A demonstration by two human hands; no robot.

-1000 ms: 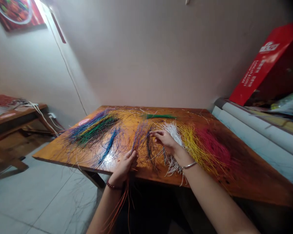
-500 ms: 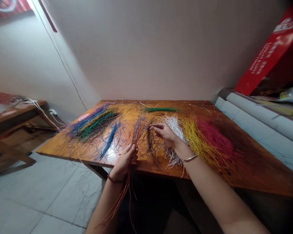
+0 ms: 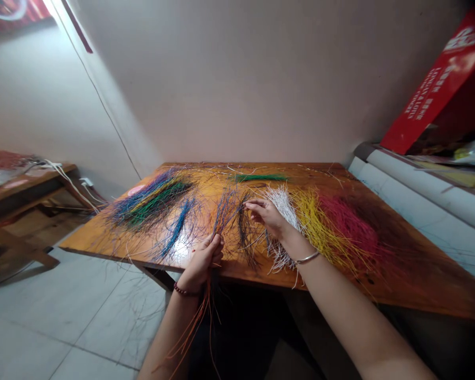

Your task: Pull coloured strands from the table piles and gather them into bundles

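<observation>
My left hand (image 3: 209, 254) is closed around a bundle of thin wire-like strands (image 3: 221, 214) at the table's front edge. Blue and purple ends fan out above the fist, while orange ends (image 3: 200, 322) hang below it. My right hand (image 3: 263, 214) pinches thumb and fingers together just right of the fanned ends. What sits in that pinch is too fine to make out. Beneath and beside its fingertips lies a dark bundle of strands (image 3: 244, 235). A white bundle (image 3: 281, 203) lies under and behind the right wrist.
More strands lie on the wooden table (image 3: 324, 177): blue (image 3: 178, 229), green (image 3: 261, 178), yellow (image 3: 320, 224), pink-red (image 3: 352, 227), and a mixed pile (image 3: 154, 198) at left. Rolled sheets (image 3: 427, 174) and a red box (image 3: 431, 89) stand right. A wall closes off the back.
My right hand has shifted very slightly right, and the strand ends near it have spread a little toward it. My left hand keeps its grip in the same place.
</observation>
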